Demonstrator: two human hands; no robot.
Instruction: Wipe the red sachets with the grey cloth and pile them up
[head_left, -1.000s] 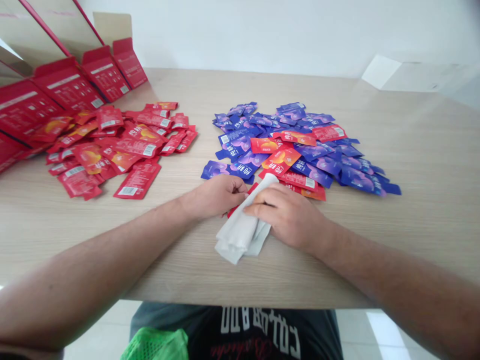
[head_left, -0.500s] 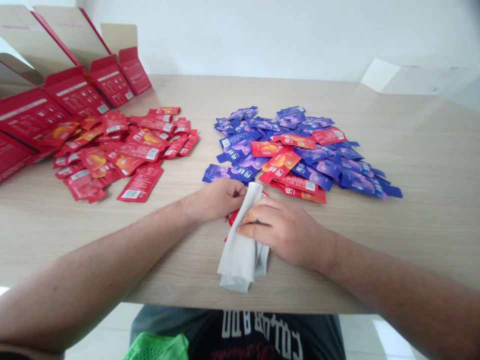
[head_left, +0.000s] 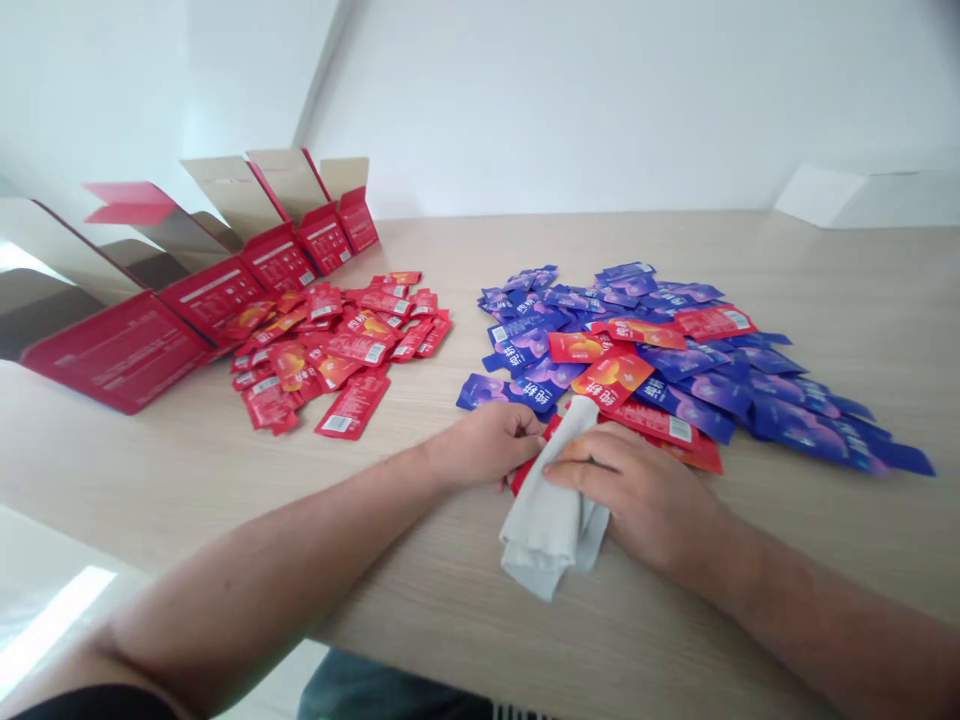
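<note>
Near the front of the table, my right hand (head_left: 630, 490) grips a folded white cloth (head_left: 544, 525) that hangs down toward me. Partly under the cloth is a red sachet (head_left: 523, 476); most of it is hidden. My left hand (head_left: 491, 445) is closed on the left edge of that sachet, its thumb and fingers pinched together. Just beyond my hands lies a heap of purple sachets (head_left: 525, 345), with several red and orange sachets (head_left: 613, 376) on top of its near side.
A pile of red sachets (head_left: 352, 400) lies to the left. Behind it, a row of red cartons (head_left: 120, 350) with raised flaps runs along the table's left side. A white box-like object (head_left: 832, 197) stands at the back right against the wall.
My view has turned left and tilted up, so everything sits further right and lower, and more cartons show. Both hands keep nearly the same place on the cloth and sachet.
</note>
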